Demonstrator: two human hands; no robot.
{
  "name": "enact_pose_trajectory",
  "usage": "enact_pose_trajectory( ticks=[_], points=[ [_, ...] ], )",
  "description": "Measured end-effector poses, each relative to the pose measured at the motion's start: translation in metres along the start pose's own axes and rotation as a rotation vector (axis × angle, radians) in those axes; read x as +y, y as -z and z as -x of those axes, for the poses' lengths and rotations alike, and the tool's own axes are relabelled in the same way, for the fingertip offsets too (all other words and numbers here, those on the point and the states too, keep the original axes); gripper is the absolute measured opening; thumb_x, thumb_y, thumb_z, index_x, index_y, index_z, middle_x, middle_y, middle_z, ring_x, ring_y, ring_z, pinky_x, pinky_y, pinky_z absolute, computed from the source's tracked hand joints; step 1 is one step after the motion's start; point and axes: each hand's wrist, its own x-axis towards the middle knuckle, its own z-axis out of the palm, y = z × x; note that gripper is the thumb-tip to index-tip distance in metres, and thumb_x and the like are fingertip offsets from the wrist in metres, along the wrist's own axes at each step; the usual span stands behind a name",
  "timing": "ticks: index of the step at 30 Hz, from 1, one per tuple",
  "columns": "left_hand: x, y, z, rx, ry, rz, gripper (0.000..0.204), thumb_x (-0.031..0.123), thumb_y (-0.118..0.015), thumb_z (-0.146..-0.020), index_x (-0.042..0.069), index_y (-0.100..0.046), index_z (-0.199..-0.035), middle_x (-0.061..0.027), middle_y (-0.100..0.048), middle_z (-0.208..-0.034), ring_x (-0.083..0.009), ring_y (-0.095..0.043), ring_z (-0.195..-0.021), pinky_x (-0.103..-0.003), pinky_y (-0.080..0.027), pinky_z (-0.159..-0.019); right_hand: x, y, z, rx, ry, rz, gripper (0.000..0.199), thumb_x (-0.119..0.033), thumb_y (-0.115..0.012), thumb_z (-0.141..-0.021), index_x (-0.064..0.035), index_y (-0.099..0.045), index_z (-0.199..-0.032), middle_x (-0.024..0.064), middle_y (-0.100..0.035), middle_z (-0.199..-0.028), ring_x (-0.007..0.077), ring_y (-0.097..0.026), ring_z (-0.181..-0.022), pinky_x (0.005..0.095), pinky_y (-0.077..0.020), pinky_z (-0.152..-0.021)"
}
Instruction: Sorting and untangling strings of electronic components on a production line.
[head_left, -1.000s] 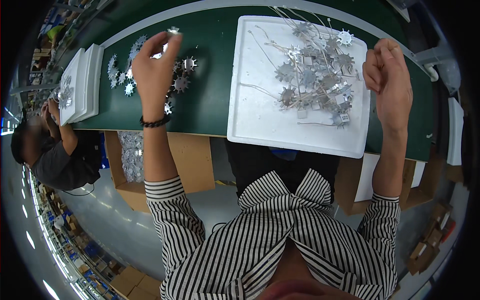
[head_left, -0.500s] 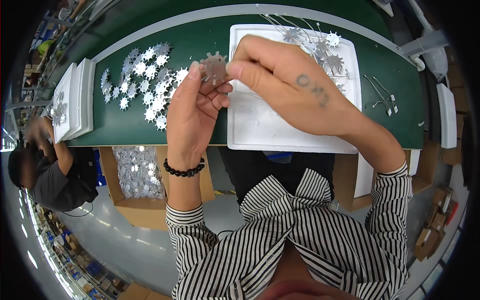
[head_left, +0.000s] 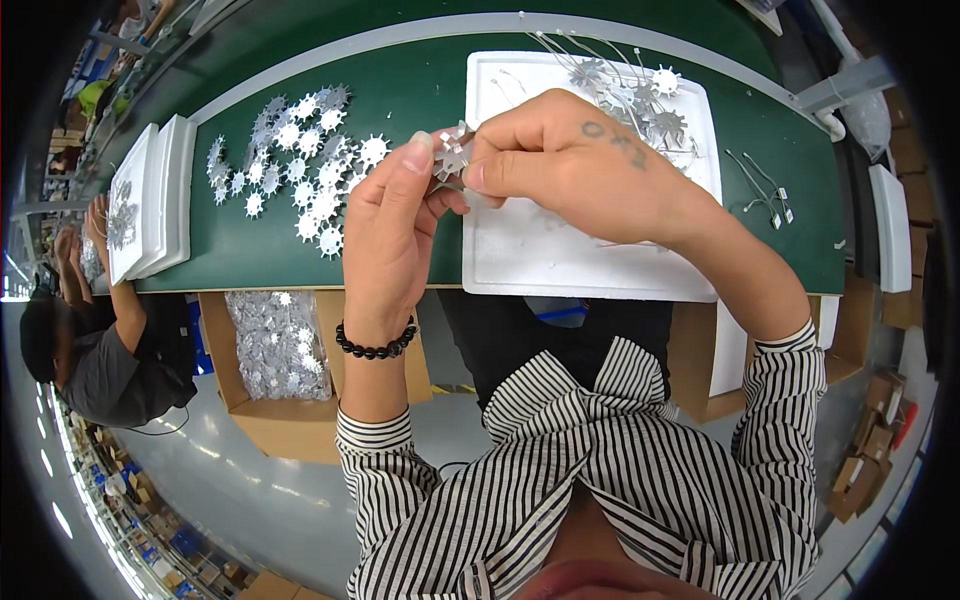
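Head camera view, looking down over a person in a black-and-white striped shirt at a green work table (head_left: 400, 80). Both bare hands meet above the table's near half. The left hand (head_left: 390, 235), with a black bead bracelet (head_left: 375, 345) on its wrist, is raised with fingers extended and its fingertips pinching a small silver star-shaped metal piece (head_left: 452, 155). The right hand (head_left: 575, 170) is curled closed from the other side, its thumb and forefinger gripping the same piece, so the piece sits between the two hands, held just above the left edge of a white foam tray (head_left: 560, 255). At the far end of that tray lies a tangle of assembled stars with thin wires (head_left: 640, 95). To the left on the table, a scattered pile of loose silver star pieces (head_left: 295, 175) is spread flat, and further left stands a stack of white foam trays (head_left: 150, 205). A few loose wire leads (head_left: 760, 185) lie on the table right of the tray. Below the table edge, an open cardboard box (head_left: 275, 345) holds a bag of more silver pieces. At the far left, another person in a grey shirt (head_left: 100, 350) works with arms on the table.
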Motion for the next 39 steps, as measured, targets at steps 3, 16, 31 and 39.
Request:
enact_pose_trajectory(
  ticks=[3, 16, 31, 39],
  points=[
    [0.001, -0.003, 0.000, 0.006, -0.013, -0.038, 0.035, 0.023, -0.057, -0.105, -0.007, -0.069, -0.119, -0.0131, -0.070, -0.105, -0.0143, -0.062, -0.088, -0.025, -0.052, -0.075, 0.000, 0.002, 0.001, -0.018, -0.061, -0.074, 0.023, -0.018, -0.063, -0.094, -0.0039, -0.065, -0.076, -0.0026, -0.045, -0.059, 0.0074, -0.035, -0.054, 0.0233, -0.0269, -0.050],
    [0.003, -0.012, 0.002, -0.035, 0.008, -0.086, 0.029, 0.013, -0.063, -0.100, -0.006, -0.069, -0.120, -0.0122, -0.070, -0.106, -0.0165, -0.063, -0.092, -0.026, -0.053, -0.079, 0.018, -0.002, 0.010, 0.138, 0.085, -0.159, 0.023, -0.020, -0.061, -0.099, -0.0046, -0.066, -0.082, -0.0032, -0.048, -0.062, 0.0052, -0.037, -0.055, 0.0210, -0.0266, -0.050],
    [0.003, -0.039, 0.007, 0.070, -0.150, -0.287, 0.020, 0.005, -0.073, -0.091, -0.002, -0.073, -0.109, -0.0117, -0.072, -0.106, -0.0141, -0.063, -0.091, -0.022, -0.050, -0.080, 0.032, 0.005, 0.034, 0.087, 0.057, 0.068, 0.013, -0.013, -0.061, -0.096, -0.0051, -0.069, -0.101, 0.0051, -0.065, -0.085, 0.0150, -0.055, -0.076, 0.0262, -0.0427, -0.069],
    [0.014, -0.030, -0.007, 0.241, -0.138, -0.524, 0.035, 0.007, -0.073, -0.091, -0.001, -0.066, -0.124, -0.0093, -0.073, -0.097, -0.0106, -0.061, -0.073, -0.020, -0.049, -0.063, 0.064, 0.003, 0.036, 0.342, 0.324, 0.705, 0.021, -0.012, -0.065, -0.092, -0.0029, -0.068, -0.111, 0.0134, -0.064, -0.121, 0.0306, -0.054, -0.115, 0.0402, -0.0420, -0.101]
  ],
)
